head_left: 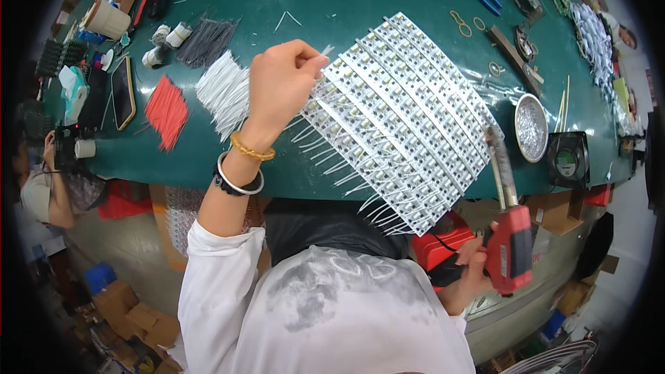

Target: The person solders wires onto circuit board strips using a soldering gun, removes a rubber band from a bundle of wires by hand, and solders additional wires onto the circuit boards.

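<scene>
The panel of white LED strips (398, 121) in front of you lies slanted on the green counter (346, 7), thin white wire leads bristling from its near edge, which overhangs the counter. Your left hand (280, 83) is pinched at the panel's upper left edge, fingertips closed on a small wire end. Your right hand (474, 266) grips a red soldering gun (509, 235) below the panel's right corner, its tip pointing up toward the strips.

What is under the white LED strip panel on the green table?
The LED strip panel lies on the green table, with short white wire leads sticking out along its near edge. Whatever lies beneath its middle is covered.
</scene>
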The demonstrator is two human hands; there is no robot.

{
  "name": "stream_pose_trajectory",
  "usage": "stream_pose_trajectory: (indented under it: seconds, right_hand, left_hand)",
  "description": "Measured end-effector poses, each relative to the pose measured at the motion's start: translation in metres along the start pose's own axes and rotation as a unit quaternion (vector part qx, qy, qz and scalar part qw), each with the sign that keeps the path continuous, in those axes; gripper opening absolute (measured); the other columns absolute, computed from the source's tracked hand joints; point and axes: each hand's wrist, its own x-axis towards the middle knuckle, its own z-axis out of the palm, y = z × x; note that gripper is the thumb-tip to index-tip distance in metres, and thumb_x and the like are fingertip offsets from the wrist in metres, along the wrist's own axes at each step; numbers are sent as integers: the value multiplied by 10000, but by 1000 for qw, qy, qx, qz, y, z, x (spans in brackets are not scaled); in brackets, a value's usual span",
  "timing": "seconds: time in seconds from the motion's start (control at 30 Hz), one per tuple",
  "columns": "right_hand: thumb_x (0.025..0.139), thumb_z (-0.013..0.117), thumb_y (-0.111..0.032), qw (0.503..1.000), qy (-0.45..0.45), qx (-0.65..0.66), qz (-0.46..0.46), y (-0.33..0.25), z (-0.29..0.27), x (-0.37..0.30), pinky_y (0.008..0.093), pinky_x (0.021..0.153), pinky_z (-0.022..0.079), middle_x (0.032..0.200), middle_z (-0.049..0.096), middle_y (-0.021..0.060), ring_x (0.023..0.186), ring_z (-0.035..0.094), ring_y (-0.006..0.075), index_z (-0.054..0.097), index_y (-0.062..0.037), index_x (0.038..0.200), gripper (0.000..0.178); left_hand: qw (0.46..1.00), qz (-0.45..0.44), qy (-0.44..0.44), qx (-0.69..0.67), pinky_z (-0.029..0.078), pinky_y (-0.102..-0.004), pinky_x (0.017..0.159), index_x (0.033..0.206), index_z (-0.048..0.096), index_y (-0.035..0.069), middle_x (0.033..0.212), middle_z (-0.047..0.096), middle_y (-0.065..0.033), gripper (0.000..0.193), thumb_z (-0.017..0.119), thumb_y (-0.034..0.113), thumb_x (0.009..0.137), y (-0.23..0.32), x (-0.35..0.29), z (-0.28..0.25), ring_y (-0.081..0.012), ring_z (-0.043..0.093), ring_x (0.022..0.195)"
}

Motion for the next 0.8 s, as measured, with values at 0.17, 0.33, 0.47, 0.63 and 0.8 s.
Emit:
stream_pose_trajectory:
  seconds: [0.17,0.33,0.47,0.63,0.8]
  right_hand:
    - [884,633,-300,991,-15,-109,-78,-27,21,61,242,436,370,524,471,41,397,393,92,424,127,1228,587]
    - [890,602,-362,981,-154,-6,-114,-21,37,102,241,435,343,503,456,35,403,378,90,376,171,1248,680]
    - [865,626,-416,994,-102,30,9,-10,90,94,234,411,348,507,472,52,382,396,100,396,189,1215,735]
    - [815,639,-524,967,-196,34,159,12,102,101,233,379,351,483,467,26,354,406,90,400,157,1232,833]
    - [817,628,-536,944,-203,74,248,9,119,104,232,375,350,472,449,19,344,402,94,442,129,1145,764]
  left_hand:
    - [999,-35,-37,-1,444,-225,520,765,651,-33,631,642,-62,120,672,82,790,-8,28,15,-84,581,560]
    - [999,-20,-33,-11,435,-292,535,759,651,-8,640,636,-92,144,676,132,775,-20,33,22,-169,577,562]
    - [998,-41,-46,-13,430,-288,528,774,627,-12,617,606,-78,156,662,137,800,-20,26,26,-162,555,550]
    - [999,-24,-28,18,391,-238,491,771,609,-15,574,552,-28,152,665,117,819,-21,20,30,-70,469,511]
    - [1000,-12,-19,14,368,-225,469,750,597,-13,564,540,-19,139,667,91,811,-24,22,32,-56,444,491]
